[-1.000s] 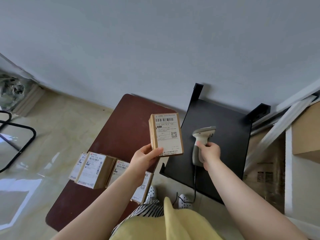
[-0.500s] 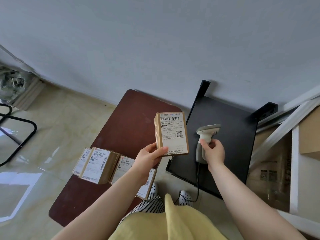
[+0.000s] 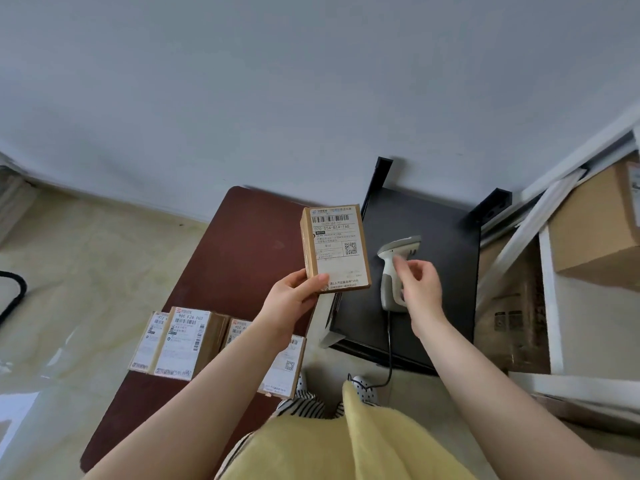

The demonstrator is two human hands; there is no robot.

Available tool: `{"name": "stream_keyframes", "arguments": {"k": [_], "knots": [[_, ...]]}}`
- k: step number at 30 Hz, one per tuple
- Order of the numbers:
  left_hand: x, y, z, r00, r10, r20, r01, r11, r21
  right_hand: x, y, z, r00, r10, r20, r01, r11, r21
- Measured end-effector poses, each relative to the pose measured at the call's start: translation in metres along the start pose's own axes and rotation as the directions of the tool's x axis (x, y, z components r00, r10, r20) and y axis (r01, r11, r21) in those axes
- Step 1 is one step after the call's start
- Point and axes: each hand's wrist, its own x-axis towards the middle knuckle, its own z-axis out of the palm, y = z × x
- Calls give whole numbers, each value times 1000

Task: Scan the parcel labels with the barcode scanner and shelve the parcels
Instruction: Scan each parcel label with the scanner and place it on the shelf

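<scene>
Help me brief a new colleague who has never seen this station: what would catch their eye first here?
First, the labelled parcel held up mid-frame, pinched at its lower corner by the left hand. Right of it, the pale barcode scanner lies on the black table, with the right hand loosely open beside its handle. More labelled parcels sit at the near end of the brown table, lower left.

The parcel [image 3: 335, 249] is showing matt brown cardboard with a smooth white paper label [image 3: 337, 245]. The scanner [image 3: 394, 271] is looking like light grey plastic, slightly glossy. The near table [image 3: 242, 258] is showing a smooth dark reddish-brown top, the black stand [image 3: 446, 271] a matt surface. The floor [image 3: 86, 265] is shining, glossy.
</scene>
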Motion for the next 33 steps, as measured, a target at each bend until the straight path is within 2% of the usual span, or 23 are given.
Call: {"name": "stream_keyframes", "arguments": {"k": [2, 5, 9, 12, 17, 22, 28, 33], "knots": [[2, 1, 0, 998, 16, 56, -19, 998, 57, -25, -14, 1, 981, -11, 195, 2, 999, 42], [3, -1, 6, 985, 21, 169, -54, 980, 192, -54, -18, -4, 921, 18, 390, -58, 994, 91], [1, -15, 18, 946, -52, 319, -43, 958, 284, -80, 4, -23, 956, 64, 288, -125, 972, 199], [-8, -29, 32, 928, -96, 361, -24, 949, 316, -96, 21, -41, 967, 107, 232, -165, 954, 252], [-33, -45, 59, 930, -73, 360, -50, 946, 320, -118, 45, -69, 975, 105, 194, -159, 943, 292], [-63, -73, 86, 934, -76, 349, -78, 911, 406, -143, 77, -106, 978, 80, 192, -141, 933, 331], [-117, -141, 142, 928, -94, 360, -103, 865, 490, -186, 144, -185, 978, 82, 191, -144, 931, 334], [-159, -204, 199, 912, -160, 378, -85, 828, 554, -225, 201, -259, 984, 131, 118, -166, 916, 365]]}}
